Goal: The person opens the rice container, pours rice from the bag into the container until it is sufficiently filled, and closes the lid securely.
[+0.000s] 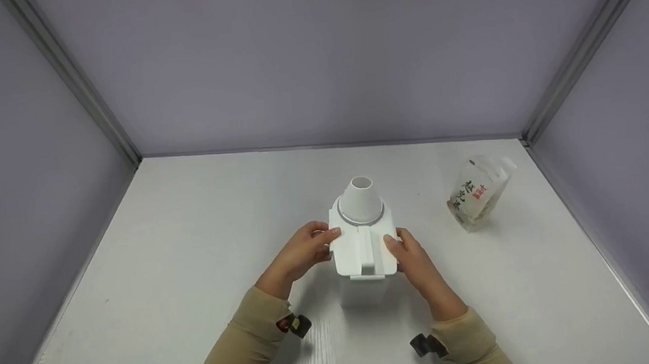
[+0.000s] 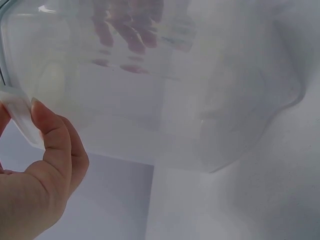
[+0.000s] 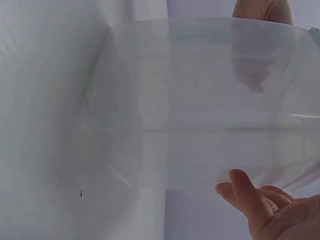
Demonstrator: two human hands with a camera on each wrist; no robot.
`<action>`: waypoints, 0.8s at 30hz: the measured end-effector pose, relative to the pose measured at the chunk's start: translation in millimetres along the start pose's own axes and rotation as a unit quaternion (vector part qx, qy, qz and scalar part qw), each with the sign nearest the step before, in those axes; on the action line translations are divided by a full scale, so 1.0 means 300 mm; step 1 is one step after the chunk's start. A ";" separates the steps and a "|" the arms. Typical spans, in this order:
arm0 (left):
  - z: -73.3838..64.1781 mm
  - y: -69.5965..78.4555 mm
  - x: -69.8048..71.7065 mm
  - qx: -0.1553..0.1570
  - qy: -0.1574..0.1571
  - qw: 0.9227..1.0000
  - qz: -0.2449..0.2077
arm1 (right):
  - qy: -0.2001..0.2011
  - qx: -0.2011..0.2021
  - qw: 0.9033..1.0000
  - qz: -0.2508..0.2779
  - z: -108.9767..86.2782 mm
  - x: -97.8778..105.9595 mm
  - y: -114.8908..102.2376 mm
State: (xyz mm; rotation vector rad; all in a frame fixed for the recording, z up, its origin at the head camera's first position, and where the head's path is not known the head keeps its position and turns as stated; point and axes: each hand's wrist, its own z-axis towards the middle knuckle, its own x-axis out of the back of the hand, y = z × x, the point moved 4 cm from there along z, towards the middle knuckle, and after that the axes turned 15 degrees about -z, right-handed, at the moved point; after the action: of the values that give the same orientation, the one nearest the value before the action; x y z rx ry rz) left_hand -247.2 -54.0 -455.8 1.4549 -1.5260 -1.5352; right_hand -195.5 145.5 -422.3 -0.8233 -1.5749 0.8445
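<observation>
A translucent plastic storage container (image 2: 185, 115) stands upright in the middle of the table. Its white lid (image 1: 347, 254) carries a raised handle bar (image 1: 366, 247) and a white cone-shaped cup (image 1: 361, 202) at the far end. From the left, my left hand (image 1: 300, 253) grips the lid's side edge, thumb on top; in the left wrist view it pinches a white flap (image 2: 22, 117) there. My right hand (image 1: 418, 261) holds the opposite side, thumb on the lid and fingers (image 3: 243, 185) against the container's wall.
A clear bag (image 1: 479, 191) with printed lettering and some contents stands at the back right of the white table (image 1: 202, 225). Grey panels (image 1: 322, 62) enclose the table at the back and both sides.
</observation>
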 end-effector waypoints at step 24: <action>0.004 -0.006 0.002 0.002 0.008 1.000 -0.005 | 0.007 -0.005 1.000 -0.001 0.008 -0.005 0.007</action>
State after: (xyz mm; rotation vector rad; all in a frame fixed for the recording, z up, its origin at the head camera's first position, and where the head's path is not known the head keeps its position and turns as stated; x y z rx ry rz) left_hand -247.9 -53.7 -457.8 1.4753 -1.5154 -1.5228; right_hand -197.4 144.9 -425.2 -0.8329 -1.5694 0.8282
